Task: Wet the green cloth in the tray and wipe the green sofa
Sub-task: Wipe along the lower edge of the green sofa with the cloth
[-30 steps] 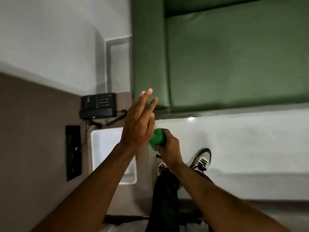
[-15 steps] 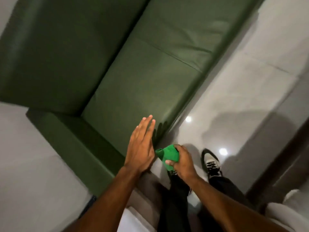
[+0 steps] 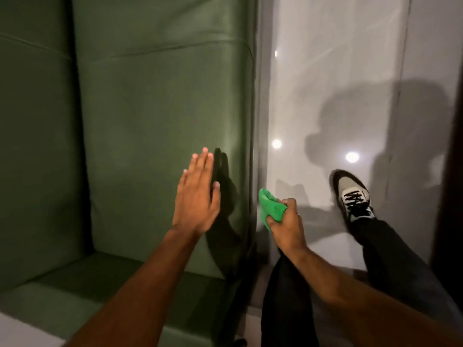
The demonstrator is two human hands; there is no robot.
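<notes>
The green sofa fills the left half of the view, its seat cushion running away from me and its armrest near the bottom. My left hand hovers flat and open over the seat cushion near its front edge, fingers together and straight. My right hand is closed around the bunched bright green cloth, held just off the sofa's front edge above the floor. The tray is out of view.
A glossy pale tiled floor lies to the right of the sofa, with light reflections and my shadow. My right foot in a grey and white sneaker stands on it. A dark vertical edge borders the far right.
My view has swung from the side table with tray and phone round to the sofa seat. Both hands came along, the left staying open and the right keeping the cloth.
</notes>
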